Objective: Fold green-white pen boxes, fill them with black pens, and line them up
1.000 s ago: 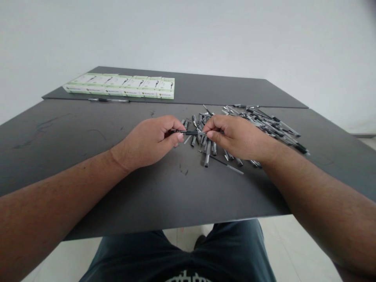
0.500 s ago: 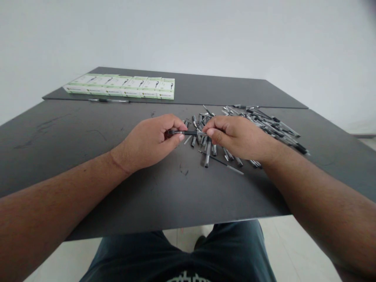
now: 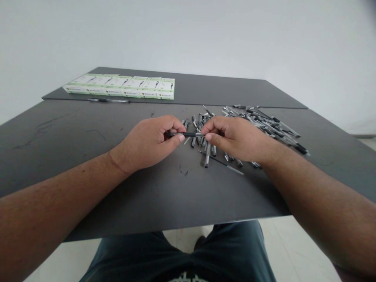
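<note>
Between my two hands a black and clear pen (image 3: 190,134) is held level above the table. My left hand (image 3: 155,137) is closed, thumb and fingers pinching the pen's left part. At the other end, my right hand (image 3: 232,135) grips the pen between thumb and bent fingers, which hide that tip. Beneath and behind the right hand lie several loose pen parts and caps (image 3: 207,154). A thin ink refill (image 3: 225,163) with a clear end rests in front of them on the dark table.
A row of white and green boxes (image 3: 136,88) stands at the far left. One pen (image 3: 108,101) lies just before them, near the seam between table sections. A larger heap of pens (image 3: 272,127) spreads to the right. The dark grey table's (image 3: 164,207) front edge is above my legs.
My right hand has shifted very slightly left, closer to my left hand, with less of the pen's right part showing. Both hands keep hold of the pen.
</note>
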The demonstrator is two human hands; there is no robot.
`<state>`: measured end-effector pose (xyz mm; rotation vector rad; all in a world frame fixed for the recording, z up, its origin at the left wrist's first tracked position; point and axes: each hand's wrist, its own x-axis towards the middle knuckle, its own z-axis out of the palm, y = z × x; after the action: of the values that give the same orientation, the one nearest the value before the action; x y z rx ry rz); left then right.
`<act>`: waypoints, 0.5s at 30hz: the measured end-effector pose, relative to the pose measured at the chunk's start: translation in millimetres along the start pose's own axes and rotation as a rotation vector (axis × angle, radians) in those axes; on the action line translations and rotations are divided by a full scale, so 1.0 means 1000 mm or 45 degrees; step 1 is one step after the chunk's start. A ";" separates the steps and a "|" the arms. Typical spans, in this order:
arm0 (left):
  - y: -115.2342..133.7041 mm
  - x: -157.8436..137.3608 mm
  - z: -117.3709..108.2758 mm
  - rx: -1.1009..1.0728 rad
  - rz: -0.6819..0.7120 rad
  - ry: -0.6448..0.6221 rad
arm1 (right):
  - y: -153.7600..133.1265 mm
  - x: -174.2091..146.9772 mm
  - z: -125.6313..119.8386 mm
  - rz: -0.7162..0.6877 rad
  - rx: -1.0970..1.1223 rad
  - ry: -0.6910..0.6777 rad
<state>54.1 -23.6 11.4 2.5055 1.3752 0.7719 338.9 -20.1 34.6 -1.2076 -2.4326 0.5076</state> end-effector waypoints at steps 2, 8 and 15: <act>0.000 0.000 0.000 -0.013 0.007 0.009 | -0.001 0.000 0.000 0.020 0.023 0.000; -0.001 -0.001 0.001 -0.077 0.058 0.006 | 0.000 0.000 -0.001 0.005 -0.067 0.014; -0.004 0.000 -0.001 -0.001 0.023 -0.020 | -0.001 0.000 0.000 0.046 0.029 0.009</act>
<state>51.1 -21.6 10.7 2.5214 1.3486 0.7547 338.2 -20.5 35.0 -1.2436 -2.3969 0.5387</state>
